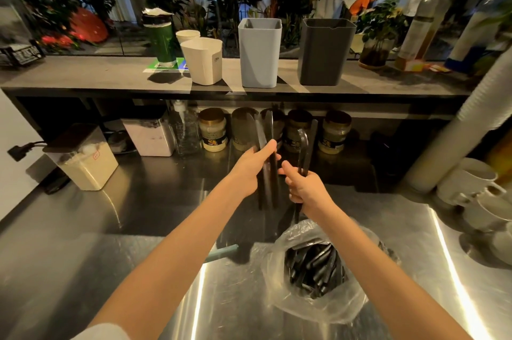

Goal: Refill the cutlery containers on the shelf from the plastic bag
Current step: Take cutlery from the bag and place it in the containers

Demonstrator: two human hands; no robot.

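I'm seeing dim warm light glaring in streaks off the steel counter, edges bending, hands blurring above it.

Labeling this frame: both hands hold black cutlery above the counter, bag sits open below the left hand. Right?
Not quite. In the head view the plastic bag sits below the right hand, not the left hand. Both hold black cutlery.
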